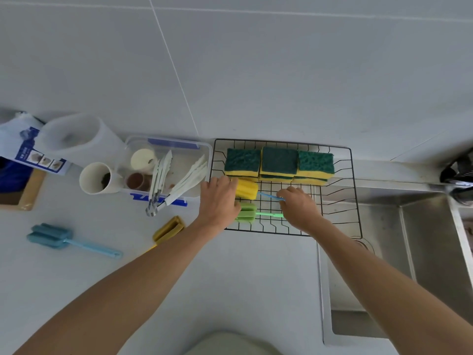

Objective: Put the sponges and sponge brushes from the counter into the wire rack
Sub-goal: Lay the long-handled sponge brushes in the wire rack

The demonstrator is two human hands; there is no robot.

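Both forearms reach over the desk (256, 278) into the wire rack (354, 190). My left grip (220, 198) clamps the yellow sponge brush (247, 189); my right grip (298, 206) pinches its blue handle (268, 196). Green sponge brush (247, 213) lies beside.

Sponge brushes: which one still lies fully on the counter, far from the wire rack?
The blue sponge brush with the light-blue handle, far left on the counter. The yellow-headed and green-headed brushes lie in the black wire rack.

Sponges (279, 163), brushes (246, 189) in rack (354, 190)
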